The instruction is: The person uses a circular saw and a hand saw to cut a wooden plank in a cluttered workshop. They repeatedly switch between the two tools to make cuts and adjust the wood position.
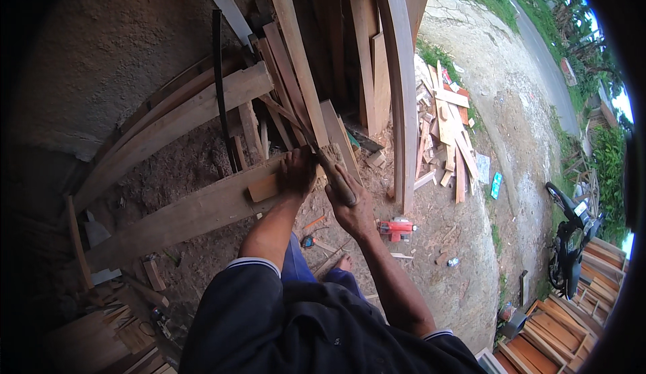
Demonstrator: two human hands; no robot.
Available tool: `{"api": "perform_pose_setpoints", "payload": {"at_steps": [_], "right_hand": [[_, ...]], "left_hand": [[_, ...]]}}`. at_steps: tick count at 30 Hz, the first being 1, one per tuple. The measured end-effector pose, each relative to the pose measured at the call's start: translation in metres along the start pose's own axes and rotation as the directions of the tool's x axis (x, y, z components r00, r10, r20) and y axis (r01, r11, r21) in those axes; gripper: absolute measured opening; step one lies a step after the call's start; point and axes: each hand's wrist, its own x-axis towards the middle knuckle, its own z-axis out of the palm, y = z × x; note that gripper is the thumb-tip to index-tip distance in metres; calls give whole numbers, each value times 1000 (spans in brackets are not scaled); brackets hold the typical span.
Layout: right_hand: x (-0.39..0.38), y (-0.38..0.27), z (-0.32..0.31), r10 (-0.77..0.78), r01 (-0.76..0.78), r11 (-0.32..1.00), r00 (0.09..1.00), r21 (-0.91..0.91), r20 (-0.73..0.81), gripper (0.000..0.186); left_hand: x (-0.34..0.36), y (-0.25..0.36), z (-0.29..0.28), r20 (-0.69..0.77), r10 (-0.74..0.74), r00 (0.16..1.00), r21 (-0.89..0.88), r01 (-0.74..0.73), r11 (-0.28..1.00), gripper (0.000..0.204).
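A long wooden beam [182, 212] lies level in front of me, running from the lower left toward the middle. At its right end my left hand [298, 172] is closed, with its fingers bent down over the wood. A short, lighter wood block [264, 188] sticks out beside that wrist. My right hand [354, 207] grips a tool with a rounded wooden handle [344, 187], close to the right of my left hand. The tool's working end is too narrow and dark to make out. A rough wood end [330, 153] stands just beyond the handle.
Another thick beam [229, 91] runs along the wall at left. Upright planks [293, 51] and a curved board [400, 91] lean ahead. A red power tool [397, 229], a tape measure [308, 241] and scrap wood [447, 122] lie on the ground. A motorbike [568, 246] stands at right.
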Motion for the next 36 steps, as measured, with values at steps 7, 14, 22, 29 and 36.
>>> {"api": "perform_pose_setpoints", "payload": {"at_steps": [7, 14, 22, 29, 36], "right_hand": [[-6, -7, 0, -67, 66, 994, 998, -89, -8, 53], [-82, -67, -70, 267, -264, 964, 955, -44, 131, 60], [-26, -49, -30, 231, -234, 972, 967, 14, 108, 61], [-34, -70, -43, 335, -340, 940, 929, 4, 159, 60], [-72, -107, -92, 204, -183, 973, 968, -142, 145, 63]], "left_hand": [[6, -7, 17, 13, 84, 996, -2, -84, 996, 42], [7, -3, -5, 136, 10, 991, -49, -3, 999, 33], [-4, -8, 11, 82, 77, 994, 29, -80, 996, 34], [2, -4, -2, 96, 20, 995, -5, -20, 1000, 26], [1, -9, 11, 111, 30, 993, -82, -21, 996, 23]]}}
